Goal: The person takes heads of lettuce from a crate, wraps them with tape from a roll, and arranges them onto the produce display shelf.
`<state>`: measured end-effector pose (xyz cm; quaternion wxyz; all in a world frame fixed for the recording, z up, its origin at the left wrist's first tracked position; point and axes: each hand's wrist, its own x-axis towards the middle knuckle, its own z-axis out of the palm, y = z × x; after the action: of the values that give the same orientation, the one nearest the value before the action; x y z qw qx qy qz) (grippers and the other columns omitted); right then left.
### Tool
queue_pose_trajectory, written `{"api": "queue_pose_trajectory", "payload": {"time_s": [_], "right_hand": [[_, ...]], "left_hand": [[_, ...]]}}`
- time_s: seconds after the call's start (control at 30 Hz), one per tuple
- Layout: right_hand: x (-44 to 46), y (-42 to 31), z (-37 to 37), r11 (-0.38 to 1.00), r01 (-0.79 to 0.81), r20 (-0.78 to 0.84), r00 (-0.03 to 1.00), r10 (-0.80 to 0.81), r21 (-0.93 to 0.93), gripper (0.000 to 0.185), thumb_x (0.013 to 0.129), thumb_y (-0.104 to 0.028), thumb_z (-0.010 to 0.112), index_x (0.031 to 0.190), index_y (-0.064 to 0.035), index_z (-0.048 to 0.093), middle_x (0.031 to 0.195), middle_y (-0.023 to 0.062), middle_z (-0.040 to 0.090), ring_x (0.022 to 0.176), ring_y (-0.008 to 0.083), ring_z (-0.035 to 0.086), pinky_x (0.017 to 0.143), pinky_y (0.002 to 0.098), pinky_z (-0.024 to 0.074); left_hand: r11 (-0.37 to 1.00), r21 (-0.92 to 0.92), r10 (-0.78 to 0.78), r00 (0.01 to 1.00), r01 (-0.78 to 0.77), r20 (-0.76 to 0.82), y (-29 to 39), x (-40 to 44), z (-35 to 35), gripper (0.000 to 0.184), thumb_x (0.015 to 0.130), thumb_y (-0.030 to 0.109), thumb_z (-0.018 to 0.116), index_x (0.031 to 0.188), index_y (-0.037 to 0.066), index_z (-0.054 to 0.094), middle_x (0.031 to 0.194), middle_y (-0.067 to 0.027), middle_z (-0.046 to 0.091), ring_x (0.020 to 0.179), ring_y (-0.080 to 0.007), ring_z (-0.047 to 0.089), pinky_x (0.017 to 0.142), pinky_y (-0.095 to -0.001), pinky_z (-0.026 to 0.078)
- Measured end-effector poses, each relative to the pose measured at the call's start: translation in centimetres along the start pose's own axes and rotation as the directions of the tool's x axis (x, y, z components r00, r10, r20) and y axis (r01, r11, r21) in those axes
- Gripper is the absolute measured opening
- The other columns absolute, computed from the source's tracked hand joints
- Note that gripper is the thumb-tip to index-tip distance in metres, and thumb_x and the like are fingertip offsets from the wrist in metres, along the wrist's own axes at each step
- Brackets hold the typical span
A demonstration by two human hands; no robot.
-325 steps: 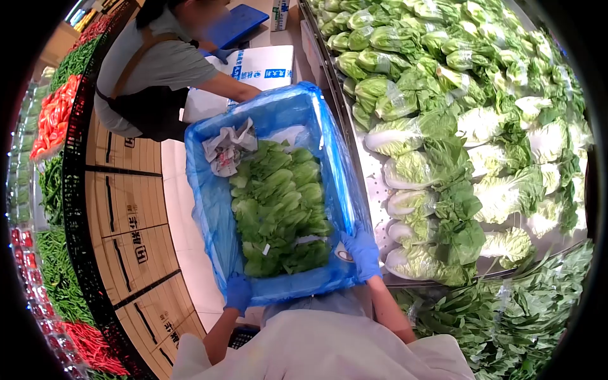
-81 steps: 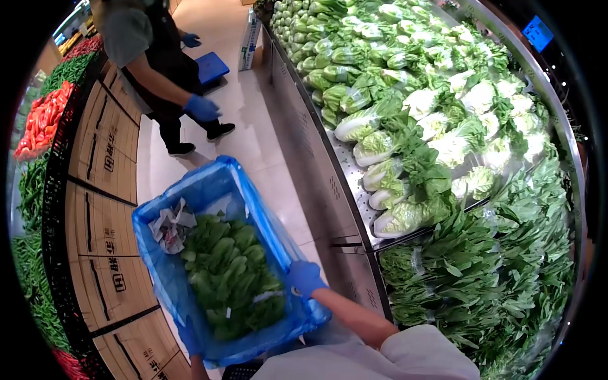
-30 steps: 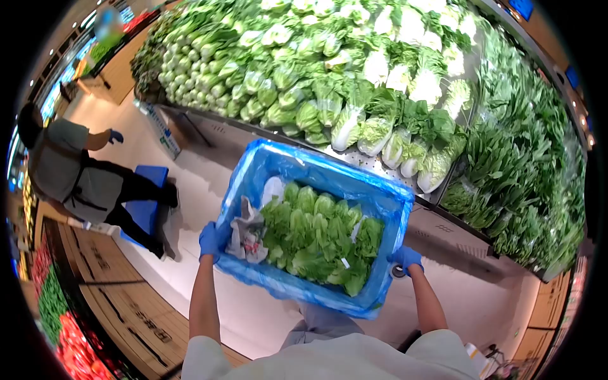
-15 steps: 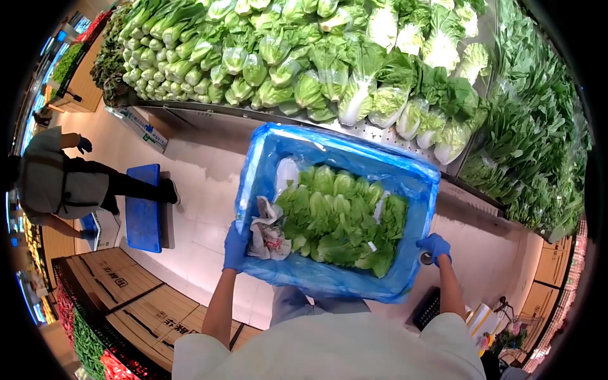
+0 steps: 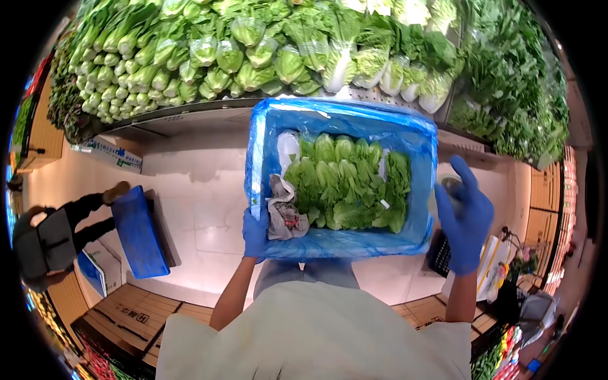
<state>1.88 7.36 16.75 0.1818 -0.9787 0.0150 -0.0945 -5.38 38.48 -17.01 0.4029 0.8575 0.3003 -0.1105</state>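
Observation:
A blue plastic-lined crate [image 5: 418, 183] stands before my body, its far edge close to the display shelf. Heads of leafy green lettuce [image 5: 342, 183] lie inside it in rows. Crumpled printed paper [image 5: 286, 212] sits in the crate's near left corner, and a white piece [image 5: 288, 152] leans at the left wall. My left hand [image 5: 255, 233], in a blue glove, is closed on the crate's left rim near the front corner. Off to the right of the crate, my right hand [image 5: 467, 218], also gloved in blue, is raised with fingers apart and holds nothing.
Packed greens and cabbages [image 5: 253, 57] fill the shelf ahead, with more leafy bunches [image 5: 513, 76] at right. Another person [image 5: 50, 240] is at the left beside a blue platform [image 5: 138, 231]. Cardboard-clad stands [image 5: 133, 316] are behind left; a black basket [image 5: 440, 253] is at lower right.
My right hand has let go of the crate's right rim and risen away from it. My left hand stays on the rim. The view has shifted, and the other person's pose has changed.

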Motion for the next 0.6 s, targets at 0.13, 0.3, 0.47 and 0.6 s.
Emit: {"api": "queue_pose_trajectory", "payload": {"time_s": [0.13, 0.3, 0.47, 0.6], "right_hand": [[-2.1, -6.6, -7.0, 0.874, 0.48, -0.015, 0.877, -0.48, 0.075, 0.024, 0.075, -0.018, 0.062, 0.088, 0.001, 0.056, 0.083, 0.0147, 0.06, 0.067, 0.0348, 0.057, 0.067, 0.0412, 0.0472], [-4.4, -2.7, -11.8, 0.751, 0.655, 0.268, 0.71, -0.651, 0.087, 0.073, 0.075, -0.066, 0.047, 0.101, 0.0016, 0.054, 0.099, 0.0223, 0.057, 0.081, 0.0369, 0.059, 0.076, 0.0554, 0.0477], [-1.6, -5.2, -11.3, 0.944, 0.283, 0.402, 0.855, -0.328, 0.168, 0.05, 0.071, -0.045, 0.059, 0.089, 0.0012, 0.057, 0.08, 0.0168, 0.058, 0.069, 0.0331, 0.058, 0.062, 0.0459, 0.0501], [1.3, 0.1, -4.8, 0.967, -0.175, 0.198, 0.971, 0.138, 0.183, 0.032, 0.076, -0.017, 0.057, 0.102, 0.0015, 0.057, 0.079, 0.0117, 0.059, 0.07, 0.0174, 0.056, 0.067, 0.0302, 0.0449]], "left_hand": [[0.932, 0.202, 0.346, 0.904, -0.301, -0.252, 2.4, -0.5, -2.6, 0.037, 0.08, 0.022, 0.061, 0.106, -0.002, 0.05, 0.105, -0.0188, 0.053, 0.097, -0.0338, 0.052, 0.082, -0.0384, 0.042], [0.743, 0.023, 0.643, 0.702, -0.669, -0.306, 9.6, -0.3, -4.2, 0.024, 0.076, 0.006, 0.062, 0.098, 0.0, 0.054, 0.1, -0.0161, 0.053, 0.094, -0.0303, 0.052, 0.082, -0.0369, 0.042], [0.758, -0.036, 0.649, 0.759, -0.651, -0.053, 14.2, 1.7, -0.4, 0.027, 0.079, 0.01, 0.059, 0.104, 0.001, 0.052, 0.106, -0.0175, 0.05, 0.1, -0.0317, 0.048, 0.086, -0.0369, 0.04], [0.855, 0.283, 0.511, 0.8, -0.434, -0.316, 10.1, 1.8, 0.0, 0.046, 0.077, 0.016, 0.063, 0.116, 0.0, 0.046, 0.117, -0.0217, 0.043, 0.112, -0.0346, 0.039, 0.092, -0.0401, 0.035]]}}
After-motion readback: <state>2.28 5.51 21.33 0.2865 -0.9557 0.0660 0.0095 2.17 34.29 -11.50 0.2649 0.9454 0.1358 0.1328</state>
